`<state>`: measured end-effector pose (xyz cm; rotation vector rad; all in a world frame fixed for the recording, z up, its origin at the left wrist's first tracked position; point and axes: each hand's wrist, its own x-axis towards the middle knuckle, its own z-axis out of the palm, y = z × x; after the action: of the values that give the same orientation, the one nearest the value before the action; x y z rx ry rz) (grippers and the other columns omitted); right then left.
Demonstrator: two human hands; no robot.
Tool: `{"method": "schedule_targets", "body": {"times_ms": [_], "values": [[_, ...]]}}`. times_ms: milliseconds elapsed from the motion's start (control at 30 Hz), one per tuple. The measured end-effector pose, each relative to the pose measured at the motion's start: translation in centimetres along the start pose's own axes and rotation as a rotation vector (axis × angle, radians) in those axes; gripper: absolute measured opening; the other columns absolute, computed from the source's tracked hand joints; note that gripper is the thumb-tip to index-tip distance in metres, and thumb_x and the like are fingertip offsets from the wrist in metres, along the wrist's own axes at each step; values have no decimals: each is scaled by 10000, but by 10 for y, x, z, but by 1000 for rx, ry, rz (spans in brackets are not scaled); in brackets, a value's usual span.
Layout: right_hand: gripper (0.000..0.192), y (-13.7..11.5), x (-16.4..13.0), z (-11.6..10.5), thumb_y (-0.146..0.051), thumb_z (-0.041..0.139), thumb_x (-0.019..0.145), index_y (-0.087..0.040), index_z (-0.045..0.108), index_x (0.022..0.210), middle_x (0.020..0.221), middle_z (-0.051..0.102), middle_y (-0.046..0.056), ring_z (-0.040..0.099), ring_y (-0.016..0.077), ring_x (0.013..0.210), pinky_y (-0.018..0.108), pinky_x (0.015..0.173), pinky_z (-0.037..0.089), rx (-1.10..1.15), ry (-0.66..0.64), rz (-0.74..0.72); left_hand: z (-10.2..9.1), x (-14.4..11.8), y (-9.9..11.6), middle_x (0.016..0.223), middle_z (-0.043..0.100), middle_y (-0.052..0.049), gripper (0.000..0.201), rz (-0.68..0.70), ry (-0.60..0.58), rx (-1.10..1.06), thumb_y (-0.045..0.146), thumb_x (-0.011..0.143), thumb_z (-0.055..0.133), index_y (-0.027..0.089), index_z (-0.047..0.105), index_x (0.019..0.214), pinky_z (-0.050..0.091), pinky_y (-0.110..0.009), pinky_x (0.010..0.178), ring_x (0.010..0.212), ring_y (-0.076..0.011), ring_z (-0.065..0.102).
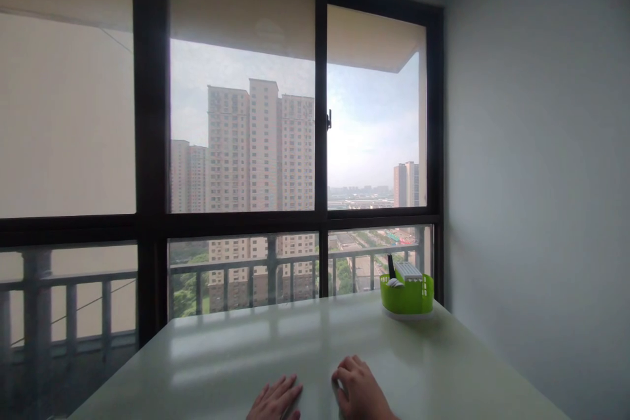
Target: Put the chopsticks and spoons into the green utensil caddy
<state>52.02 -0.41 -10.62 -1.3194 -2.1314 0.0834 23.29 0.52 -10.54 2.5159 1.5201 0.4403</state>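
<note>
My left hand lies flat on the glossy white table at the bottom edge of the view, fingers stretched forward and holding nothing. My right hand rests beside it on the table with its fingers curled under, nothing visible in it. The two hands are a short gap apart. The nearest object is a lime-green plastic basket at the table's far right corner, well beyond reach of either hand as they lie.
The basket holds a white ribbed item and a dark upright piece. A large dark-framed window with balcony railing and tower blocks stands behind the table. A plain wall runs along the right.
</note>
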Motion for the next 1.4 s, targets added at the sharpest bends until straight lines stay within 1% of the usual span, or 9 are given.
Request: {"method": "schedule_targets", "body": {"times_ms": [200,333,400,500,600,700,800,1067,1400], "values": [[228,-2,-1,0,-149,620,851,-269,722,1015,1066,624,16,507,202,1054,269,972,340,2,21,10,1,-1,2,1523,487,48,482,-18,29,-7,519,926,518,436,568,1397,306,-525,1235,1434,-294,445],[230,-6,-3,-4,-134,620,841,-263,722,1002,1060,627,21,506,202,1048,271,976,328,13,32,9,0,-5,7,1519,502,60,459,-30,53,-22,485,924,529,445,585,1378,302,-523,1240,1435,-284,448],[236,-10,-4,-9,-127,605,847,-259,721,1003,1057,629,25,505,200,1046,269,974,326,6,35,15,-4,-9,13,1527,500,58,444,-29,78,-37,491,945,497,442,588,1377,293,-517,1243,1442,-268,440],[228,-18,-5,-22,-145,576,890,-256,720,1028,1062,632,31,507,197,1045,270,966,329,-35,4,18,-13,-16,26,1536,502,30,447,-25,113,-48,485,976,446,398,586,1391,272,-499,1246,1449,-245,430],[214,-24,-4,-32,-176,568,927,-245,720,1061,1083,634,43,507,200,1064,275,964,330,-100,-53,22,-23,-20,38,1537,505,23,447,-36,96,-38,483,985,429,375,596,1385,257,-484,1244,1446,-235,430],[213,-25,-4,-36,-174,568,940,-233,719,1078,1084,637,47,511,199,1064,275,969,334,-130,-77,6,-29,-20,44,1531,516,9,452,-29,82,-29,486,987,426,352,606,1380,263,-445,1236,1434,-226,443],[221,-23,-4,-36,-164,570,941,-226,714,1097,1100,636,51,507,204,1076,279,967,339,-121,-89,-5,-30,-21,45,1526,524,-5,464,-17,84,-19,484,991,417,322,608,1381,270,-417,1228,1426,-221,451],[221,-23,-4,-35,-140,538,960,-192,704,1097,1112,633,71,498,210,1091,286,1009,323,-108,-96,1,-29,-21,43,1535,514,-5,473,-3,71,-10,463,1007,388,299,587,1403,248,-415,1235,1439,-220,430],[235,-23,-4,-35,-107,547,946,-192,701,1101,1091,626,49,497,190,1064,263,991,334,-117,-94,-8,-24,-19,37,1550,495,-1,461,9,74,-35,455,1000,409,317,580,1405,231,-440,1241,1450,-227,415]]}}
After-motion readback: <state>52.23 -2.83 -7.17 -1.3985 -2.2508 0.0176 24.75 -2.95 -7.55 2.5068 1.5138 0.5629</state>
